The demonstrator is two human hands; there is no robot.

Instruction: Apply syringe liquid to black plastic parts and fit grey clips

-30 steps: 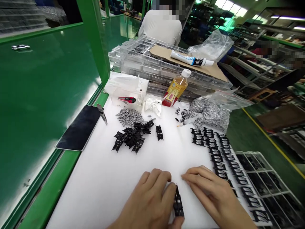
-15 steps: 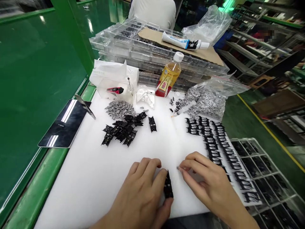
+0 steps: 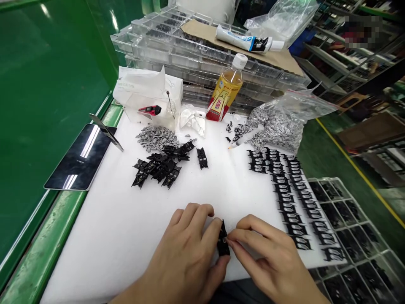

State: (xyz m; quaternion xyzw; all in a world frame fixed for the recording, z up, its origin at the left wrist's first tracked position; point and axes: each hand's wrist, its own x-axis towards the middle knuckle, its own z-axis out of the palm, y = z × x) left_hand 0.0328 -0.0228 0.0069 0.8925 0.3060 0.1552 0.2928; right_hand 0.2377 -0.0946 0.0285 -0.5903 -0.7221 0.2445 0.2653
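My left hand (image 3: pixel 186 257) grips a small black plastic part (image 3: pixel 222 241) upright between thumb and fingers, low on the white foam mat (image 3: pixel 120 236). My right hand (image 3: pixel 268 257) is pinched, its fingertips touching the right side of that part; whatever small piece they hold is too small to name. A loose heap of black parts (image 3: pixel 158 166) lies at the mat's middle, with a pile of small silver metal pieces (image 3: pixel 155 137) just behind it. Finished black parts sit in rows (image 3: pixel 284 190) along the mat's right side.
A phone (image 3: pixel 77 158) and tweezers (image 3: pixel 106 131) lie on the green ledge at left. Behind are a tissue box (image 3: pixel 147 95), a drink bottle (image 3: pixel 226 90), a bag of silver pieces (image 3: pixel 278 126), stacked clear trays (image 3: pixel 190 50) with a glue tube (image 3: pixel 247 42), and a tray (image 3: pixel 348 228) at right.
My right hand has moved left and its pinched fingertips now touch the black part held by my left hand. The view has tilted down slightly.
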